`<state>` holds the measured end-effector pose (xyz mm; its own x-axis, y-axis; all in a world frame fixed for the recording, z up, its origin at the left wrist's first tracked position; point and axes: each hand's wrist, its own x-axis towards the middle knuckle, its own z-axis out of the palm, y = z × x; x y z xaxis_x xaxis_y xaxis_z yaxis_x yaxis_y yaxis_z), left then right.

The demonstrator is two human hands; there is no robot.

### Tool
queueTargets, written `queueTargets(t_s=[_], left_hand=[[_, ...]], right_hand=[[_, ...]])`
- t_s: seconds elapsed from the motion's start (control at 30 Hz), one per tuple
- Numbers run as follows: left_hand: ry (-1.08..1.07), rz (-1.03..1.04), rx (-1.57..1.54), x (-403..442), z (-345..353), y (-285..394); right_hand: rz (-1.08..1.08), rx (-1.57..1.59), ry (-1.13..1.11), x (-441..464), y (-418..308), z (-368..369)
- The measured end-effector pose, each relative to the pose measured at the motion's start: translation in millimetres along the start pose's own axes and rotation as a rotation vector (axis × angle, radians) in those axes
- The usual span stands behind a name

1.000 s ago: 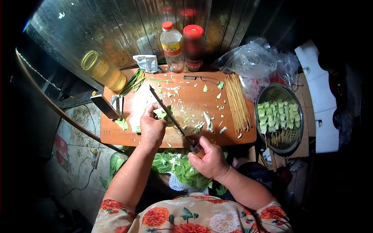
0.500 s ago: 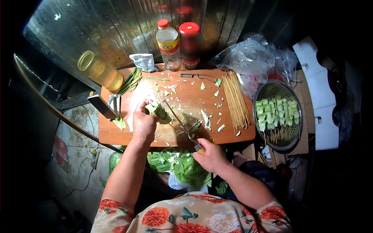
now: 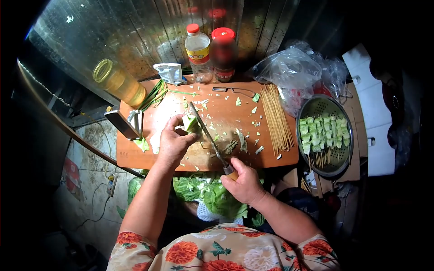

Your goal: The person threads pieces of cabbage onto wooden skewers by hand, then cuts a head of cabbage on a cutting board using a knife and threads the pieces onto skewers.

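My left hand (image 3: 175,141) is closed on a small folded piece of cabbage (image 3: 189,123), pinched between thumb and fingers above the wooden board (image 3: 135,156). My right hand (image 3: 244,182) grips a knife (image 3: 208,138) by its wooden handle. The blade slants up and to the left, its upper part right beside the cabbage piece; whether it touches cannot be made out. Cabbage scraps (image 3: 241,139) lie scattered over the board. Larger cabbage leaves (image 3: 221,197) sit below the front edge, close to my lap.
Bamboo skewers (image 3: 275,119) lie on the board's right side, near a peeler (image 3: 233,90). Further right, a metal colander (image 3: 300,147) holds skewered cabbage (image 3: 324,132). A jar of yellow liquid (image 3: 126,90), a red-capped bottle (image 3: 198,52) and a phone (image 3: 121,124) stand around the board.
My left hand has turned the cabbage piece more upright, and the fingers have shifted on it. The knife blade has tilted steeper, its tip now higher. My right hand has moved slightly left.
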<state>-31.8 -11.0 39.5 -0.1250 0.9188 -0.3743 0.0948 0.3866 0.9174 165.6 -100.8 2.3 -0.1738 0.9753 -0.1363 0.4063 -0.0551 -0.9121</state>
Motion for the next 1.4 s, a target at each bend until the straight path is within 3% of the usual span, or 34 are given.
queueTargets(t_s=[0.1,0.17,0.23,0.37,0.43,0.47,0.67,0.73,0.87,1.03,1.3,1.4], left_hand=[[-0.088,0.038,-0.266,13,-10,-27],[-0.103,0.125,-0.269,21,-12,-37],[-0.164,0.056,-0.156,10,-13,-19],[-0.142,0.112,-0.049,7,-14,-17],[0.002,0.204,0.221,11,-15,-17],[0.004,0.131,0.25,10,-16,-13],[-0.005,0.086,0.157,8,-13,-8],[0.003,0.095,0.122,5,-10,-5],[0.002,0.108,0.074,6,-8,-8],[-0.003,0.189,0.192,6,-7,-9],[0.023,0.104,0.213,11,-10,-12],[0.031,0.117,0.051,13,-12,-14]], right_hand=[[0.021,0.028,-0.007,1,-4,-2],[0.05,0.064,-0.031,1,-6,-2],[0.002,0.042,0.008,0,-5,0],[0.063,0.071,-0.043,3,-7,-2],[0.032,0.069,-0.014,4,-9,-1],[0.032,0.07,-0.015,3,-9,-1],[-0.011,0.018,-0.006,0,-25,-5],[-0.156,-0.004,0.046,-1,-30,-6],[-0.147,0.036,0.062,-4,-32,-4],[-0.178,0.063,0.056,-4,-31,-2],[-0.106,0.009,0.0,-6,-28,-5],[-0.015,-0.043,-0.027,-8,-18,-3]])
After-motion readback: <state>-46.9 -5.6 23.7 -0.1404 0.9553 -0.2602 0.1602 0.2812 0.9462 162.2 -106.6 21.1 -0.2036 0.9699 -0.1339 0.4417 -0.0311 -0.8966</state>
